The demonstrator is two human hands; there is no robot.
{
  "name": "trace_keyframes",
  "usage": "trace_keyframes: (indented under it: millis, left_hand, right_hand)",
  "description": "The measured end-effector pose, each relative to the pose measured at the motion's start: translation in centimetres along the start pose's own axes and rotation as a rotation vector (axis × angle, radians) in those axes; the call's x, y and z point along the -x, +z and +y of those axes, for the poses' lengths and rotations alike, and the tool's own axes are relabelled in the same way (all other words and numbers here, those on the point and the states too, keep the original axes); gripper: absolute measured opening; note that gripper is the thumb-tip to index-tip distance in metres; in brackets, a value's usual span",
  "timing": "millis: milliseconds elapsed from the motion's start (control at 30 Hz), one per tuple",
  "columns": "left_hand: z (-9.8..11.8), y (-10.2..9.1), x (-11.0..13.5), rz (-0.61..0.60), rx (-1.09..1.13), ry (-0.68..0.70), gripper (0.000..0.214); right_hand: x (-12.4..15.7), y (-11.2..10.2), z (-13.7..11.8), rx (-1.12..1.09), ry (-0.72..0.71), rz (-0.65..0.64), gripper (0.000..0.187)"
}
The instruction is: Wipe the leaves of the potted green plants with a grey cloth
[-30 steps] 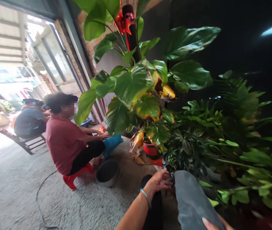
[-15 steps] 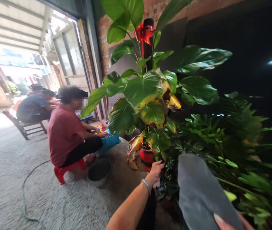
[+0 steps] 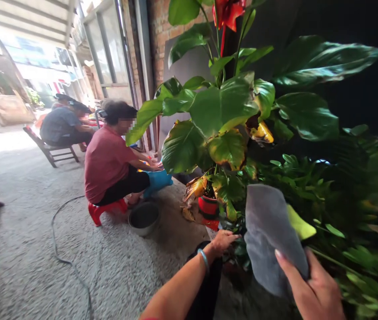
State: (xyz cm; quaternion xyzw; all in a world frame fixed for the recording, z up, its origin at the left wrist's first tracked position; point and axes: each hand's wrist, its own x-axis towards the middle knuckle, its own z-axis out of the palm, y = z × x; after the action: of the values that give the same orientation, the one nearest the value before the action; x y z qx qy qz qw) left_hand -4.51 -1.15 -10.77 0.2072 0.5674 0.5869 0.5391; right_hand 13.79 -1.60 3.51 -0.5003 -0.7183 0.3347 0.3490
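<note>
Cloth (image 3: 269, 240), grey, stands in front of the green plants (image 3: 362, 258), pinched low by the right hand (image 3: 319, 286), thumb on the near face and fingers behind, likely keeping its top free. The left hand (image 3: 223, 241) reaches toward dark leaves (image 3: 237, 255) near the red pot (image 3: 208, 207); whether its fingers grasp any, I cannot tell.

The flat grey cloth (image 3: 269, 240) looks soft and matt, almost velvety, with shallow wrinkles across it, while the pale blue-green round bangle (image 3: 204, 262) is smooth with a polished shine. The broad green leaves (image 3: 222, 106) have a waxy gloss, whereas the curled yellow-brown leaf (image 3: 195, 186) looks dry and papery. The grey concrete floor (image 3: 115, 275) is rough and matt, the low red plastic stool (image 3: 95, 212) smooth, the dark brown slatted chair (image 3: 46, 150) wooden, and the reddish brick wall (image 3: 160, 35) coarse.
</note>
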Motion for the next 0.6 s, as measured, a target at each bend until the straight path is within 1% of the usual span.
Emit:
trace_keyframes:
  millis: [33, 67, 100, 167, 233, 267, 300, 333, 400, 433, 467, 500, 533, 600]
  left_hand:
    - [0.0, 0.1, 0.1, -0.005, -0.001, -0.001, 0.035]
    - [0.1, 0.1, 0.2, -0.008, -0.001, -0.002, 0.034]
    - [0.1, 0.1, 0.3, -0.012, -0.001, -0.003, 0.033]
    - [0.1, 0.0, 0.3, -0.016, 0.002, 0.003, 0.031]
    - [0.2, -0.3, 0.4, -0.027, 0.004, 0.016, 0.031]
    - [0.3, -0.4, 0.4, -0.039, 0.004, 0.021, 0.031]
    - [0.4, -0.6, 0.4, -0.054, 0.004, 0.023, 0.030]
    - [0.4, -0.8, 0.5, -0.078, 0.003, 0.022, 0.029]
    - [0.4, -1.0, 0.5, -0.134, 0.005, 0.033, 0.029]
    - [0.4, -1.0, 0.5, -0.155, 0.010, 0.039, 0.029]
    - [0.3, -1.0, 0.5, -0.164, 0.016, 0.040, 0.030]
    - [0.1, -0.9, 0.4, -0.160, 0.022, 0.039, 0.031]
    - [0.0, -0.8, 0.3, -0.145, 0.028, 0.034, 0.031]
    - [-0.4, -0.7, 0.0, -0.105, 0.039, 0.021, 0.033]
  right_hand:
    - [-0.5, 0.7, -0.3, 0.027, -0.004, 0.053, 0.040]
    - [-0.8, 1.5, -0.2, 0.051, 0.004, 0.058, 0.039]
    - [-0.8, 2.3, 0.2, 0.068, 0.016, 0.020, 0.039]
    - [-0.1, 3.3, 1.6, 0.081, 0.048, -0.157, 0.038]
    - [0.9, 2.9, 2.5, 0.064, 0.065, -0.340, 0.039]
    - [1.3, 2.3, 2.6, 0.040, 0.060, -0.388, 0.040]
    - [1.4, 1.5, 2.2, 0.020, 0.047, -0.388, 0.040]
    - [1.3, 0.7, 1.6, 0.011, 0.029, -0.334, 0.040]
    - [0.5, -0.2, 0.0, 0.032, 0.004, -0.125, 0.038]
    - [0.0, -0.1, -0.7, 0.049, -0.001, -0.030, 0.037]
    - [-0.6, 0.3, -1.0, 0.067, -0.003, 0.032, 0.037]
    - [-0.9, 1.0, -1.0, 0.083, -0.001, 0.054, 0.037]
    - [-1.0, 1.9, -0.4, 0.093, 0.001, 0.036, 0.037]
    - [-0.5, 3.4, 1.7, 0.099, -0.003, -0.071, 0.036]
